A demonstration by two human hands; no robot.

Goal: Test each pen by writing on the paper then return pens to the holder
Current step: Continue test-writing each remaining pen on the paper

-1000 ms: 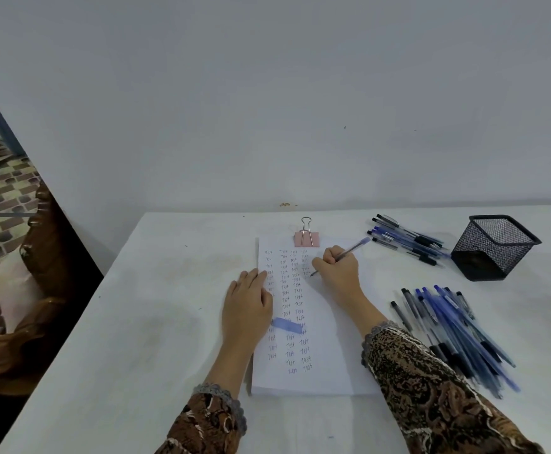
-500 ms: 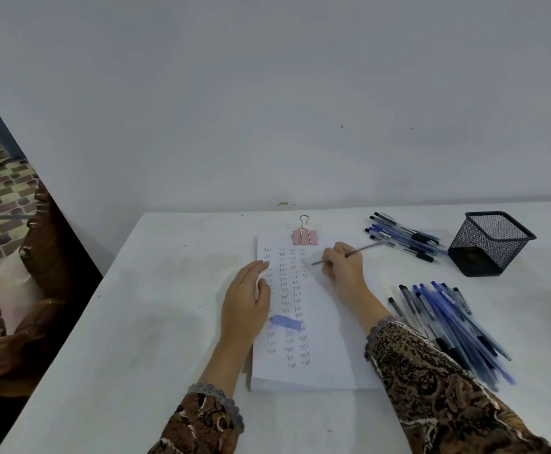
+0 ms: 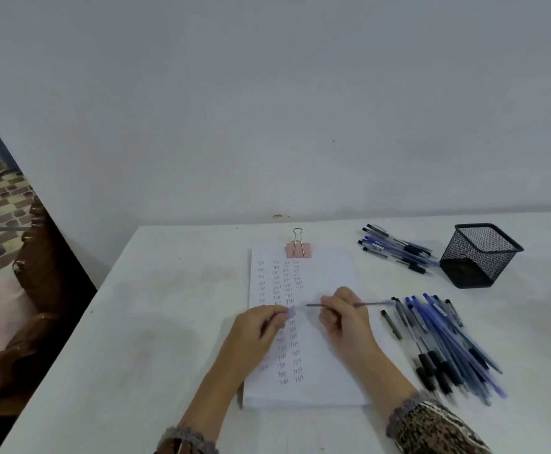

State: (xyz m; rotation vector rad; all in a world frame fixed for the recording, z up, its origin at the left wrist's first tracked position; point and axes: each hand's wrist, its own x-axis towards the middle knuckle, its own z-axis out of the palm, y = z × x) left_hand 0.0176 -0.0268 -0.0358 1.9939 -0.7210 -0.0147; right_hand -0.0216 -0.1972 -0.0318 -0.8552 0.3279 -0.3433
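The white table [image 3: 156, 322] carried one pad of paper [image 3: 329, 273], filled with columns of small test words and held by one pink clip [image 3: 298, 250]. Two heaps of pens lay at the right, the near heap [image 3: 441, 339] just beside the pad and the far heap [image 3: 395, 249] behind it. Both were too blurred for an exact count. One mesh holder [image 3: 482, 253] stood beside the far heap, with no pen visible in it. The right hand [image 3: 346, 326] pinched one pen [image 3: 369, 303] in curled fingers. Its long axis ran left to right, with the tip pointing left. Just beside that tip, the left hand [image 3: 254, 332] pinched a bluish cap [image 3: 291, 312], so I judge capping was next.
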